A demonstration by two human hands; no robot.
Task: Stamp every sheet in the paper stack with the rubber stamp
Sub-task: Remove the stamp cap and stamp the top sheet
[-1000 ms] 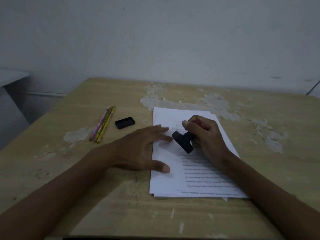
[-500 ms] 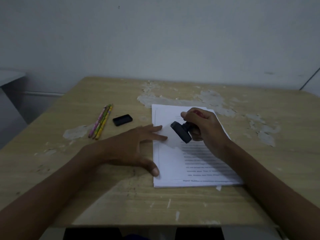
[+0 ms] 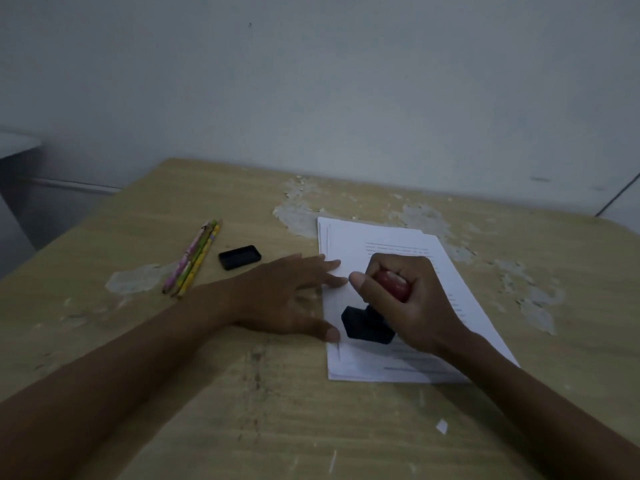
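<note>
From the head camera I see the paper stack [image 3: 391, 306] lying on the worn wooden table [image 3: 311, 427], right of centre, its sheets slightly fanned at the far and left edges, with printed lines showing on the top page. My right hand [image 3: 412, 303] has its grip clenched round the red handle of the rubber stamp [image 3: 369, 322], thumb laid along the side, and the stamp's black base sits low over the lower left part of the top sheet; I cannot tell for certain whether the base is pressed flat on the paper or just above it. My left hand [image 3: 287, 299] lies flat with the grip released, fingers straight and spread, the fingertips resting on the left edge of the stack and the thumb touching the same edge nearer to me, close beside the stamp's base. Well to the left of the stack, a small black rectangular lid or tray [image 3: 239, 257] rests on the table, and just beyond it a bundle of coloured pencils [image 3: 194, 259] lies side by side, pointing away from me. A tiny scrap of white paper [image 3: 441, 426] lies on the table near the front edge.
</note>
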